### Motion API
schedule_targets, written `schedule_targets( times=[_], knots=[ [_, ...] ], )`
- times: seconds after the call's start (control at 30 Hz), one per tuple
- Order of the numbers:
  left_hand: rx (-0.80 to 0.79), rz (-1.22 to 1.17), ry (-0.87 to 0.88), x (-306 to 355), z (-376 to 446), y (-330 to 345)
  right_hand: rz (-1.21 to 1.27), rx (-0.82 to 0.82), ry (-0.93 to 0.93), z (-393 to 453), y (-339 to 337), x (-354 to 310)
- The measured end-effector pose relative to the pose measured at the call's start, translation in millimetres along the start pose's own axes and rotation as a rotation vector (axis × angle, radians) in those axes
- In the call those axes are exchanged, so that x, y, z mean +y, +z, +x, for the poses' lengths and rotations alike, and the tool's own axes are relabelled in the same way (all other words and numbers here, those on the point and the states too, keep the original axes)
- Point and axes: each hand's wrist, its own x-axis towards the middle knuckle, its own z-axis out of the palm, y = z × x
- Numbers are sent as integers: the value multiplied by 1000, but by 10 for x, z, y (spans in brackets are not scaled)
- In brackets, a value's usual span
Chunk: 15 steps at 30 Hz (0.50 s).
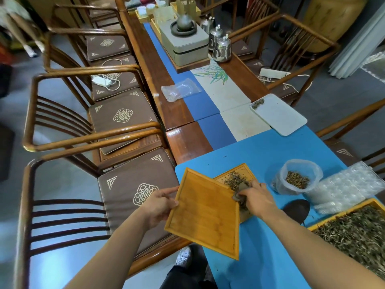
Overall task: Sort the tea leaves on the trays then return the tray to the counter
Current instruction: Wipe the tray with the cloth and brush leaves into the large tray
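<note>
My left hand (160,207) grips the left edge of an empty bamboo tray (206,215), held tilted over the front left corner of the blue table (270,151). Partly under it lies a second bamboo tray (242,171) with a pile of tea leaves (236,180). My right hand (257,198) is at the raised tray's right edge, fingers closed on a small dark object (239,193) among the leaves; what that object is cannot be made out. A large bamboo tray (341,212) full of tea leaves sits at the right front.
A clear bag of tea leaves (296,178) and bubble wrap (343,188) lie to the right. A dark round piece (295,210) lies beside my right forearm. A white tray (279,113) lies further back. Wooden chairs (93,130) line the left side; kettles (223,47) stand at the back.
</note>
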Motion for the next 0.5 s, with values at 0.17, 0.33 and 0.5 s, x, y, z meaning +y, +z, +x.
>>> schedule_targets(
  times=[0.17,0.33,0.5],
  knots=[
    [10,24,-6,17,-13,-31,108,82,-57,7,-51,-191],
    [3,28,-5,30,-46,-21,168,75,-274,-236,129,-532],
    [25,43,-5,38,-65,-90,39,26,-148,-332,192,-210]
  ],
)
